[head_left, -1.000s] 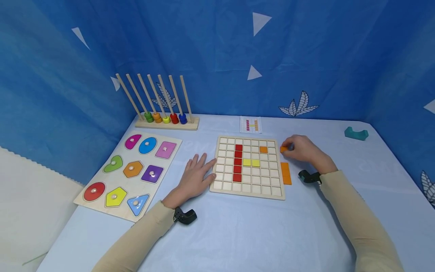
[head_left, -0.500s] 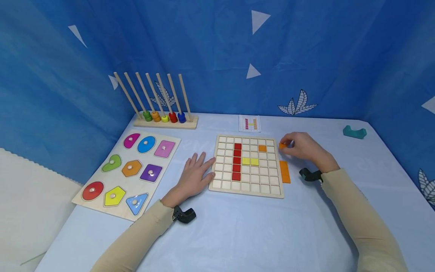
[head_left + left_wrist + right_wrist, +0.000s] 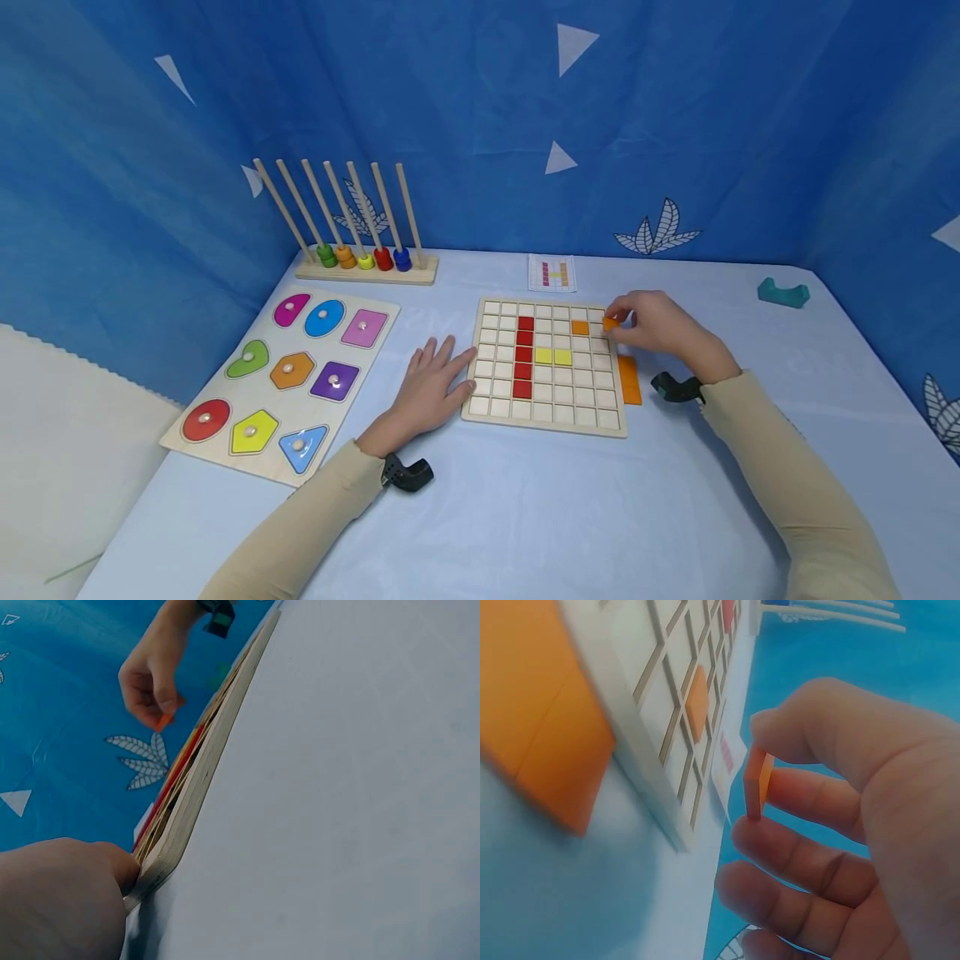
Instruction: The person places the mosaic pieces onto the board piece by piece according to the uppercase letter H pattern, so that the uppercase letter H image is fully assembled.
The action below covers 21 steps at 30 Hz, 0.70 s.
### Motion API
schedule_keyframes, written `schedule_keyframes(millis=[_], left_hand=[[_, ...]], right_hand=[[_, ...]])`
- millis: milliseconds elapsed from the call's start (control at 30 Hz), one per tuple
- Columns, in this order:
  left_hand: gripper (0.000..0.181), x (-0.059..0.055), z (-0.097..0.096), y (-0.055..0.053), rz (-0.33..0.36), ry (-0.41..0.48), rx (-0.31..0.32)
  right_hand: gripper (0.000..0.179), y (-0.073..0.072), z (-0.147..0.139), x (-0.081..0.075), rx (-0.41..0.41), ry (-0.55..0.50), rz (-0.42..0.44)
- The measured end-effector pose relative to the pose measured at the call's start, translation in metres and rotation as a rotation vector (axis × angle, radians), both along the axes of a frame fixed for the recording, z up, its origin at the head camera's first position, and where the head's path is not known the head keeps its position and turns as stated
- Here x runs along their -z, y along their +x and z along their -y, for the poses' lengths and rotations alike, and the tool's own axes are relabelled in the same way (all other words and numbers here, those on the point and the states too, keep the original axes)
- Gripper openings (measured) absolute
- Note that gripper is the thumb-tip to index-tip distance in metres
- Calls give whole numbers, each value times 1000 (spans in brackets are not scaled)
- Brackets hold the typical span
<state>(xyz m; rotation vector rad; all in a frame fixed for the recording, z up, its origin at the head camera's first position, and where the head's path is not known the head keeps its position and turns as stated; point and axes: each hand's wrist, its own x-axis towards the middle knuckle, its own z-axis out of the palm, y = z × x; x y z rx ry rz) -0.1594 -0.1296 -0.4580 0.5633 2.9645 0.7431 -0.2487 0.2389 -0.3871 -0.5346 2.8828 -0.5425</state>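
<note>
A wooden grid board (image 3: 542, 410) lies on the table. Set in its cells are a column of red tiles (image 3: 522, 371), two yellow tiles (image 3: 562, 357) and one orange tile (image 3: 580, 328). My right hand (image 3: 654, 323) pinches another orange tile (image 3: 756, 784) between thumb and fingers, above the board's upper right edge. Spread and fairly straight, the fingers of my left hand (image 3: 426, 387) lie at the board's left edge; its thumb and index finger touch the rim. More orange tiles (image 3: 630, 381) rest in a strip along the board's right side.
Behind the board lies a small pattern card (image 3: 551, 272). A shape puzzle board (image 3: 300, 417) with knobbed pieces sits at the left, and a peg stand (image 3: 367, 277) with coloured rings is behind it. A teal curved block (image 3: 783, 293) stands at the back right.
My right hand has moved left, carrying the orange tile from beside the board to over its right edge. The left hand stays at the board's left rim.
</note>
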Motion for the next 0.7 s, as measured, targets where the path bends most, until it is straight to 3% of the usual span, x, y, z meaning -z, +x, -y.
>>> schedule_keyframes(millis=[700], left_hand=[[57, -2, -1, 1, 7, 10, -6]], right_hand=[[35, 0, 12, 8, -44, -1, -10]])
